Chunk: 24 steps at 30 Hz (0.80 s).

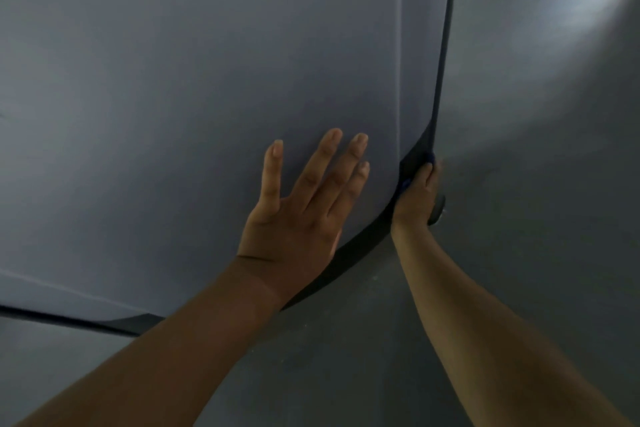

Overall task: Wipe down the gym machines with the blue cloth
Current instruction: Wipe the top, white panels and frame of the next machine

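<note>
The left hand lies flat, fingers spread, on the grey pad. At the pad's dark edge the right hand curls round the blue cloth, mostly hidden in its grip. Grey floor lies beyond.

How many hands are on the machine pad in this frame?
2. The left hand lies flat, fingers spread, on the grey pad; the right hand grips the blue cloth against the pad's dark side edge. Most of the cloth is hidden.

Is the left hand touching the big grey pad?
Touching. The head view shows the left hand lying flat, fingers spread, right on the grey pad.
</note>
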Tool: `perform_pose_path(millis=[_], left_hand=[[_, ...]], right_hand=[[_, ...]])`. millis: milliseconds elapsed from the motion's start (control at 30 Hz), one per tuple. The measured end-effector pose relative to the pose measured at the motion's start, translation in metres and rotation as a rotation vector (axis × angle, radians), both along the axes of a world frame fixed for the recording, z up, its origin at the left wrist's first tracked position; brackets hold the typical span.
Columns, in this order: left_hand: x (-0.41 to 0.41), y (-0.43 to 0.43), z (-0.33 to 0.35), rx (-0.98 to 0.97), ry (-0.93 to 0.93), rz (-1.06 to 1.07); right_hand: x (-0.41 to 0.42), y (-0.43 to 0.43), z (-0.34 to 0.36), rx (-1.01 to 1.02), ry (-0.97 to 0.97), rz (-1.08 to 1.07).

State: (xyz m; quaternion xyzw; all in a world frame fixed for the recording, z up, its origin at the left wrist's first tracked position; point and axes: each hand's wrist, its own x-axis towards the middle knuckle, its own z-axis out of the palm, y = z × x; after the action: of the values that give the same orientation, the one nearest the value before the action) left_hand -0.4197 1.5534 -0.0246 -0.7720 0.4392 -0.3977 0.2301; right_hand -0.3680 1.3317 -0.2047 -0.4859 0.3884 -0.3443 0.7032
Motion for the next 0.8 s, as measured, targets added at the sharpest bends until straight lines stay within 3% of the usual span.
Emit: perform_pose_path(millis=[67, 267, 400, 633, 800], left_hand=[[0.001, -0.001, -0.001, 0.013, -0.017, 0.008], [0.001, -0.003, 0.000, -0.008, -0.013, 0.000], [-0.001, -0.003, 0.000, 0.016, -0.039, 0.017], [-0.004, -0.002, 0.003, 0.030, -0.019, 0.044], [-0.009, 0.002, 0.007, 0.063, 0.024, 0.057]], right_hand=[[-0.001, -0.004, -0.018, 0.166, 0.059, 0.010], [0.002, 0.004, -0.007, -0.026, -0.066, 0.012], [-0.005, 0.009, -0.019, 0.180, 0.020, -0.009], [-0.015, 0.025, -0.013, -0.008, -0.091, 0.045], [-0.021, 0.054, -0.024, 0.176, -0.021, 0.007]])
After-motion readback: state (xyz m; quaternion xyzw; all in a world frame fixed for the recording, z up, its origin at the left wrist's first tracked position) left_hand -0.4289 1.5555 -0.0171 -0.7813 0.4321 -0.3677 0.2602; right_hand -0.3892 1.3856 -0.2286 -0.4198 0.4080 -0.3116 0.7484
